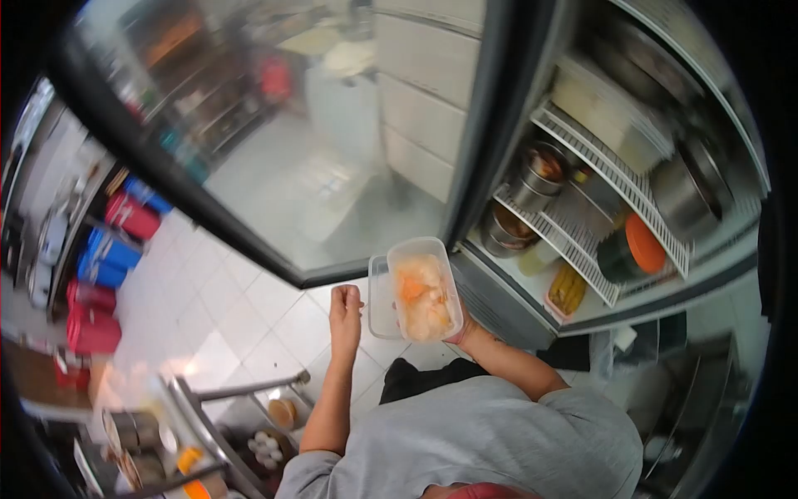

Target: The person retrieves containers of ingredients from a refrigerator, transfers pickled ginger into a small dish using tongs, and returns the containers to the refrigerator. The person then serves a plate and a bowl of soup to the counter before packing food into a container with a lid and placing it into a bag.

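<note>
A clear plastic container with pale and orange food in it is held up in front of my body. Under and behind it shows a second clear piece, a lid or container. My right hand grips the container from its right side, its fingers mostly hidden beneath. To the left of the container, and apart from it, my left hand has its fingers curled together. Whether anything small is between those fingers is too hard to make out.
The glass fridge door stands open ahead. Metal pots and an orange-lidded container sit on the fridge's wire shelves at the right. A metal-framed cart is at lower left; red and blue bins line the far left.
</note>
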Demonstrator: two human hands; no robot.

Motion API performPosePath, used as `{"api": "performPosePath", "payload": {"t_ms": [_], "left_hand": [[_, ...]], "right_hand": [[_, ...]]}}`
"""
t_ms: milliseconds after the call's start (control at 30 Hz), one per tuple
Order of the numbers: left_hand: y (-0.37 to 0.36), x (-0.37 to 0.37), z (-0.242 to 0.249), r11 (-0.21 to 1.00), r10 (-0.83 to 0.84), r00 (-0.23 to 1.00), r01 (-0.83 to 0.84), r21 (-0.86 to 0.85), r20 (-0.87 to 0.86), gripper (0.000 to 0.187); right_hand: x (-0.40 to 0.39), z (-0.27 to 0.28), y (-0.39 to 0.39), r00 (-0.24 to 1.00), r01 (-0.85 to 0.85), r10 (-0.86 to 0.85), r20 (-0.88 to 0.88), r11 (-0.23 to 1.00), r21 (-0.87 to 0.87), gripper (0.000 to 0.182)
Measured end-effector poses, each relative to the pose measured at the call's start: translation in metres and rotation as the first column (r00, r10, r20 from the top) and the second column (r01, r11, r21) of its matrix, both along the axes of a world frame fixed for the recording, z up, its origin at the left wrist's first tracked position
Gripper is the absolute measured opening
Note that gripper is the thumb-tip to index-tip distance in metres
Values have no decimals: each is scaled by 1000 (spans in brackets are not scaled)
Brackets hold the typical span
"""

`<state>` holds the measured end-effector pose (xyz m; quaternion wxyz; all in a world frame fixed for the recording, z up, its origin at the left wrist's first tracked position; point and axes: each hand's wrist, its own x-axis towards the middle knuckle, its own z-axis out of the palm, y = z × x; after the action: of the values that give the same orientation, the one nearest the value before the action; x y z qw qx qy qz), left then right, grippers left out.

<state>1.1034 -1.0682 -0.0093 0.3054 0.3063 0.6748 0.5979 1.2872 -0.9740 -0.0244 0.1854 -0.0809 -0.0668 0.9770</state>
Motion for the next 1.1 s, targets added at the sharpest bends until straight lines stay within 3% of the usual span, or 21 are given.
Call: {"api": "performPosePath", "payload": {"t_ms": [67,167,233,300,400,633,867,967,1100], "left_hand": [[-21,-12,26,995,94,996,-93,22,-7,35],[-61,-27,40,960,251,951,-268,-76,-180,31],[-85,-30,49,926,368,896,-377,15,-249,10],[-105,-38,61,874,485,810,-462,150,-331,16],[-140,-60,76,862,458,798,-506,-22,-392,27],[-196,-138,111,692,617,474,-707,146,-629,15],[-231,-172,172,504,733,291,-839,203,-614,14],[-248,-170,175,404,750,260,-908,111,-608,19],[-284,-141,167,378,600,338,-919,-115,-725,20]], "right_hand": [[-19,7,-4,996,-77,80,43,995,-63,71],[-57,17,-11,974,-192,204,103,975,-115,69],[-89,21,-19,944,-313,320,78,946,-90,70],[-123,30,-29,906,-417,420,55,907,-51,72],[-178,33,-44,861,-507,504,64,861,33,72],[-311,36,-89,720,-694,686,107,709,128,83],[-412,63,-140,560,-825,823,94,543,157,88],[-454,72,-150,472,-870,877,89,447,207,87],[-492,102,-161,310,-925,950,48,289,247,82]]}}
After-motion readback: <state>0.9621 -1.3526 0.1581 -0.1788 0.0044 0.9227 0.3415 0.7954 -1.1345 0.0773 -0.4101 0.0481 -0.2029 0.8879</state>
